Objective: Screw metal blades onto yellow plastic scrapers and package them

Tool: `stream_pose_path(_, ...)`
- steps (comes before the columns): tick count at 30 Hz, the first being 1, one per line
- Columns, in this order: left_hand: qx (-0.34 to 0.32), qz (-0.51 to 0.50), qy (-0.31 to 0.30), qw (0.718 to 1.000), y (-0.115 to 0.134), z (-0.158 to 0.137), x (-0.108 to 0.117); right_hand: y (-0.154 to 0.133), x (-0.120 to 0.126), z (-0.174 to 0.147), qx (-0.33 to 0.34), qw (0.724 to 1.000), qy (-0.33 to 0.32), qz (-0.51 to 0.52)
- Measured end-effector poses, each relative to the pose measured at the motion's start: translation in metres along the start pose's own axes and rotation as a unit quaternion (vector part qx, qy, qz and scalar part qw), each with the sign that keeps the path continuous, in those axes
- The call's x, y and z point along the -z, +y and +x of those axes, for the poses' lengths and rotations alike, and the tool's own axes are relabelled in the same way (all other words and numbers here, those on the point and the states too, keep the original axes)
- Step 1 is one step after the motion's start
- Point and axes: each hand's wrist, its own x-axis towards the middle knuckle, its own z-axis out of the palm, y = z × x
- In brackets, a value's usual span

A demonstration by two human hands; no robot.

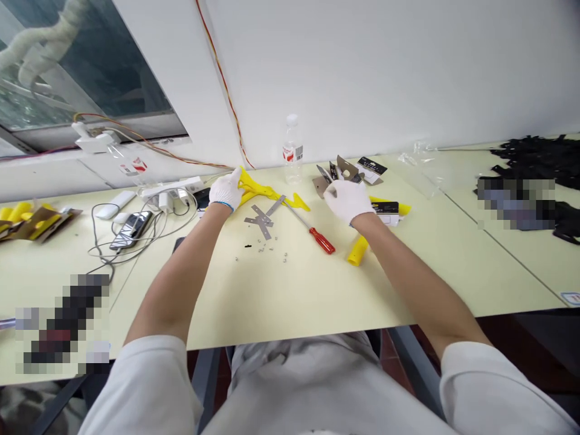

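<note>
My left hand (pixel 226 190), in a white knit glove, is closed at the end of some yellow plastic handle-like pieces (pixel 260 189) lying on the table. My right hand (pixel 348 199), also gloved, has its fingers curled together at a pile of opened brown cardboard packaging (pixel 348 168); what they grip is hidden. Between the hands lie several flat grey metal strips with holes (pixel 261 221). A screwdriver with a red handle (pixel 322 240) rests to their right. Several small screws or nuts (pixel 263 246) are scattered nearer me. A yellow tube (pixel 357 251) lies below my right wrist.
A clear water bottle (pixel 292 154) stands by the wall. Power strip, cables and a phone (pixel 131 231) lie at left, beyond them more yellow-and-cardboard packs (pixel 34 222). Clear plastic bags (pixel 423 166) and a black heap (pixel 541 160) are at right.
</note>
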Motion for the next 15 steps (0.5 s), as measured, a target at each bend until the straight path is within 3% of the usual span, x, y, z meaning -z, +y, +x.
stream_pose_path(3,-0.013,0.035,-0.016,0.999,-0.002,0.014,-0.012,0.028,0.028,-0.003,-0.036,0.997,0.061,-0.001)
stream_pose_path(8,-0.025,0.056,-0.035,0.998,-0.010,0.021,-0.028,0.073,0.059,-0.016,-0.096,0.995,0.019,-0.031)
stream_pose_path(11,-0.033,0.057,-0.025,0.998,-0.011,0.018,-0.033,0.083,0.055,-0.042,-0.103,0.994,-0.008,-0.035)
stream_pose_path(15,-0.037,0.053,-0.016,0.998,-0.008,0.013,-0.035,0.076,0.030,-0.082,-0.132,0.990,-0.025,-0.046)
